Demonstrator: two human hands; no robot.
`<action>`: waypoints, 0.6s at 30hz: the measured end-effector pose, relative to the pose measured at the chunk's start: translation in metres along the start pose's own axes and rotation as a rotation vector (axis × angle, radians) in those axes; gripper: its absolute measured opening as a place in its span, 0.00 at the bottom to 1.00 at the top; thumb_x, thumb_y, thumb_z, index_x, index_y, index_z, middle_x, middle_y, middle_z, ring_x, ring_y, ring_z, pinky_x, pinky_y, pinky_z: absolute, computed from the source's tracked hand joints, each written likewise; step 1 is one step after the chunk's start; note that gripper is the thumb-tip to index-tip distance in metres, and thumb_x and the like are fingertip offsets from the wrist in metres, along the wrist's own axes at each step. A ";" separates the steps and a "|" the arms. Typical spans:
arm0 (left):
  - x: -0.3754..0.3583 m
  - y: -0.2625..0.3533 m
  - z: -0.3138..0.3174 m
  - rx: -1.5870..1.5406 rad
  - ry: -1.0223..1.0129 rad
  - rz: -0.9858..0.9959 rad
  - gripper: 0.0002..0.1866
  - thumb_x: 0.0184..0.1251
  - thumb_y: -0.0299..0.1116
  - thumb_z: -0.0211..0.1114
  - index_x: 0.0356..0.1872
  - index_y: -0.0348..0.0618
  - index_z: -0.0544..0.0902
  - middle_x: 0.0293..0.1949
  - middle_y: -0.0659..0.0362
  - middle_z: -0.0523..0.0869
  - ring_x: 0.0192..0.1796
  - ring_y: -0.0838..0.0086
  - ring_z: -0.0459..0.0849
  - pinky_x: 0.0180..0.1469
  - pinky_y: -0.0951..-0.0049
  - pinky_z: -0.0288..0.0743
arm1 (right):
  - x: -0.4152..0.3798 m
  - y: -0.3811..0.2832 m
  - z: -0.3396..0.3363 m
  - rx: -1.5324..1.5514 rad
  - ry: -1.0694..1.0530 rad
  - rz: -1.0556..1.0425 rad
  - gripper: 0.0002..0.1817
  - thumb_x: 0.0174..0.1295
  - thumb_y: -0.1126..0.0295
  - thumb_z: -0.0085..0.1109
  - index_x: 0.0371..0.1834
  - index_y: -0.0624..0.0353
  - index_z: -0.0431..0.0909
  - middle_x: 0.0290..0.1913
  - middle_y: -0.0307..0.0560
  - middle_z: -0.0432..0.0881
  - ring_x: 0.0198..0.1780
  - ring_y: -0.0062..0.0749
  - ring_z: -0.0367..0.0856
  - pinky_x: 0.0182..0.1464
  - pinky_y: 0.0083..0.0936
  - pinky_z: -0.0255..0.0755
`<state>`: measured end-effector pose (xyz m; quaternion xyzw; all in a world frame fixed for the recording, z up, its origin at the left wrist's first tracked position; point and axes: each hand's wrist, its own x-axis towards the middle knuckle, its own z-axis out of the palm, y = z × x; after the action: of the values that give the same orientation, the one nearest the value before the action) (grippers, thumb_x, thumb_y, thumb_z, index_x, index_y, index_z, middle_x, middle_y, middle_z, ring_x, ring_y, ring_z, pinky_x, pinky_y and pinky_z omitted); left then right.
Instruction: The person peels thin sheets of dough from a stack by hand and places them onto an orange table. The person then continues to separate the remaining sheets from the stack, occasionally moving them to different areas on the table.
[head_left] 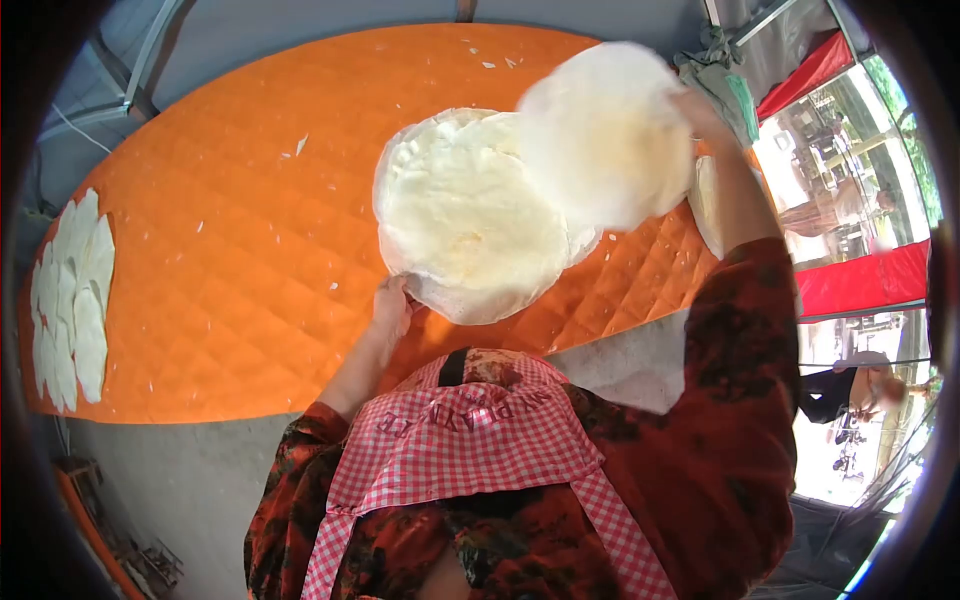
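Observation:
A stack of thin, round, pale flatbreads (470, 215) lies on the orange quilted cover. My left hand (392, 304) is at its near left edge, fingers closed on the rim of a flatbread. Raised over the far right, my right hand (703, 112) grips another round flatbread (608, 140) by its right edge. That sheet is blurred by motion and hides the right part of the stack. My right fingertips are partly hidden by blur.
The orange cover (230, 240) carries scattered pale flakes. Several overlapping pale sheets (75, 300) lie at its far left end. Another pale round piece (706, 205) shows under my right forearm. Grey-green cloth (715, 75) hangs at the back right, near a red band (865, 282).

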<state>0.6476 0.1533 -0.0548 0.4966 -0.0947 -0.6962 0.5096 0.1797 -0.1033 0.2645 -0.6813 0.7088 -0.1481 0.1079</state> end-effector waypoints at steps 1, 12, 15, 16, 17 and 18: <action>-0.002 -0.001 0.000 -0.001 0.001 0.007 0.12 0.69 0.32 0.48 0.48 0.40 0.74 0.41 0.55 0.83 0.41 0.66 0.84 0.42 0.61 0.82 | 0.011 0.002 -0.029 0.059 0.071 0.007 0.22 0.65 0.54 0.54 0.46 0.65 0.80 0.39 0.53 0.84 0.37 0.36 0.84 0.41 0.34 0.77; -0.043 0.028 0.034 -0.012 -0.019 0.056 0.11 0.69 0.33 0.52 0.47 0.39 0.76 0.38 0.55 0.82 0.35 0.71 0.83 0.36 0.66 0.84 | -0.054 -0.110 0.060 -0.105 0.113 -0.675 0.14 0.67 0.66 0.42 0.32 0.64 0.75 0.29 0.56 0.78 0.30 0.49 0.73 0.38 0.40 0.68; -0.042 0.028 0.037 0.059 -0.058 0.056 0.12 0.69 0.30 0.51 0.49 0.39 0.75 0.41 0.55 0.82 0.40 0.70 0.83 0.39 0.64 0.84 | -0.150 -0.169 0.199 -0.023 -0.237 -0.309 0.16 0.67 0.65 0.41 0.42 0.63 0.78 0.41 0.63 0.81 0.48 0.48 0.79 0.53 0.39 0.68; -0.040 0.026 0.038 0.062 -0.065 0.058 0.12 0.69 0.30 0.51 0.49 0.39 0.75 0.41 0.55 0.82 0.40 0.70 0.83 0.40 0.63 0.84 | -0.173 -0.177 0.250 0.111 -0.349 -0.209 0.17 0.67 0.65 0.41 0.44 0.64 0.79 0.43 0.64 0.81 0.49 0.50 0.78 0.54 0.39 0.68; -0.038 0.024 0.038 0.069 -0.073 0.059 0.12 0.69 0.30 0.50 0.49 0.39 0.75 0.41 0.55 0.82 0.40 0.69 0.83 0.40 0.63 0.84 | -0.207 -0.195 0.261 0.226 -0.339 -0.254 0.16 0.65 0.64 0.45 0.41 0.64 0.79 0.41 0.63 0.81 0.45 0.53 0.80 0.51 0.42 0.70; -0.037 0.023 0.038 0.080 -0.083 0.060 0.12 0.69 0.29 0.50 0.49 0.39 0.75 0.42 0.55 0.82 0.41 0.69 0.83 0.40 0.63 0.84 | -0.211 -0.186 0.307 -0.177 -0.290 -0.584 0.13 0.61 0.68 0.46 0.35 0.64 0.80 0.33 0.62 0.82 0.39 0.51 0.83 0.42 0.42 0.75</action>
<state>0.6315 0.1581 0.0005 0.4843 -0.1582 -0.6963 0.5056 0.4724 0.0829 0.0345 -0.8763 0.4709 -0.0123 0.1010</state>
